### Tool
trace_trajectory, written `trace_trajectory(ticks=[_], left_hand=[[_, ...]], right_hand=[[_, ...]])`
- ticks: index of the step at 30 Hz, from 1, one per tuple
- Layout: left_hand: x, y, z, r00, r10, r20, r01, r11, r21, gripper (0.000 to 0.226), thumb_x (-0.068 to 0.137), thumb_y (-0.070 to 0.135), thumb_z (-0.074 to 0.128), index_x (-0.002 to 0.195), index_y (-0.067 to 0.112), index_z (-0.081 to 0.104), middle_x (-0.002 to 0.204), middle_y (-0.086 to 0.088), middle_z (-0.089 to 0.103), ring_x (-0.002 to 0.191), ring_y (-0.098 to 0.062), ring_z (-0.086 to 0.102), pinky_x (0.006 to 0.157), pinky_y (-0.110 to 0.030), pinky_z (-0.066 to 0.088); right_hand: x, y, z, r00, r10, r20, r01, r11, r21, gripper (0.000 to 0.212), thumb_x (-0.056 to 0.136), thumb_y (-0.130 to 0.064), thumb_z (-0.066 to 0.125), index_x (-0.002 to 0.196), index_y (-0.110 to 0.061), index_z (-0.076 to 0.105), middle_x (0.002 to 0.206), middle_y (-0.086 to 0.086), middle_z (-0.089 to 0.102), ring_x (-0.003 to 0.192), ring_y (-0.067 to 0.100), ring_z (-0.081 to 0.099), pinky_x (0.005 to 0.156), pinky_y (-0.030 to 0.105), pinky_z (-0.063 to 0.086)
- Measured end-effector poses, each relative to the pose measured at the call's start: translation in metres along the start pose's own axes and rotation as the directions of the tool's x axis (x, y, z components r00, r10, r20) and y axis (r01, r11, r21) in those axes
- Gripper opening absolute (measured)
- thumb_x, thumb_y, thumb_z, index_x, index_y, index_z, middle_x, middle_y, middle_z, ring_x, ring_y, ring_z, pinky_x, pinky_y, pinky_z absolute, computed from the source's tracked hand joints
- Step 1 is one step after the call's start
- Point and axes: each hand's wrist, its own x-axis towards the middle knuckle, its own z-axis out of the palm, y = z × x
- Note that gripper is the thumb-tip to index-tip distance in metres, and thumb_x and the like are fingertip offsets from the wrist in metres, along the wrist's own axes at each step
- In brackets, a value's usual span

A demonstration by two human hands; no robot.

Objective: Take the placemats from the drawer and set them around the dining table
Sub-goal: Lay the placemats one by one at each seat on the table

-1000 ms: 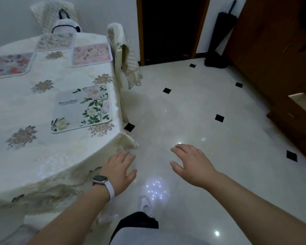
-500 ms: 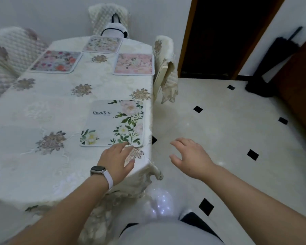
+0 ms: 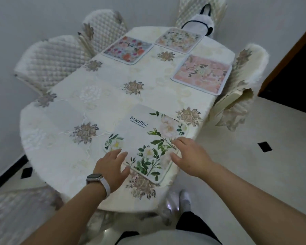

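Within the last second both hands are moving in from over the floor to the white placemat (image 3: 145, 138) at the near right edge of the dining table (image 3: 60, 121). With the pink placemat (image 3: 201, 75) and two more lying at the far end, four are set, and this one is probably being straightened. The left hand (image 3: 111, 165) and right hand (image 3: 191, 156) are spreading open, gripping nothing, with fingertips at the mat's near-left and right edges. Contact cannot be confirmed.
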Motion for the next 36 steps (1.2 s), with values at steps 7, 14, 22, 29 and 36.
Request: trace_trajectory(ticks=[7,14,22,29,36], left_hand=[[0.023,0.033,0.006,0.927,-0.367,0.078,0.374,0.921,-0.111,0.055,0.092,0.049,0.049,0.141,0.025,0.044,0.149,-0.002,0.041,0.135,-0.024,0.038,0.104,-0.042,0.04],[0.02,0.054,0.011,0.588,-0.747,0.312,0.739,0.338,-0.583,0.05,0.094,0.042,0.053,0.138,0.02,0.045,0.142,-0.011,0.046,0.124,-0.031,0.049,0.096,-0.041,0.044],[0.02,0.053,0.035,0.343,-0.785,0.515,0.642,-0.204,-0.739,0.046,0.091,0.04,0.055,0.131,0.02,0.049,0.125,-0.01,0.058,0.105,-0.029,0.059,0.091,-0.044,0.05],[0.029,0.049,0.047,0.33,-0.708,0.624,0.507,-0.425,-0.75,0.054,0.086,0.015,0.053,0.132,-0.01,0.04,0.057,-0.004,0.051,0.047,-0.018,0.046,0.049,-0.027,0.04],[0.052,0.05,0.05,0.297,-0.737,0.608,0.531,-0.402,-0.746,0.033,0.082,0.024,0.057,0.112,0.01,0.062,0.104,-0.015,0.067,0.094,-0.035,0.064,0.087,-0.046,0.055]], right_hand=[[0.08,0.067,-0.026,0.975,-0.189,0.114,0.192,0.981,-0.017,0.052,0.097,-0.044,0.044,0.143,-0.019,0.044,0.142,0.001,0.048,0.126,0.023,0.045,0.103,0.041,0.041],[0.148,0.08,-0.019,0.946,-0.234,0.224,0.237,0.971,0.012,0.048,0.096,-0.039,0.047,0.139,-0.018,0.047,0.135,0.006,0.05,0.118,0.026,0.05,0.093,0.039,0.045],[0.198,0.058,0.002,0.947,-0.206,0.246,0.236,0.967,-0.1,0.052,0.094,-0.038,0.047,0.14,-0.013,0.043,0.137,0.012,0.046,0.12,0.032,0.047,0.094,0.042,0.043],[0.219,0.03,0.016,0.93,-0.078,0.358,0.114,0.99,-0.079,0.055,0.089,-0.033,0.054,0.135,-0.006,0.04,0.128,0.017,0.048,0.116,0.036,0.047,0.092,0.046,0.044],[0.236,0.022,0.027,0.951,0.12,0.286,-0.117,0.993,-0.029,0.051,0.085,-0.031,0.059,0.126,-0.003,0.049,0.122,0.017,0.045,0.114,0.037,0.046,0.093,0.044,0.042]])
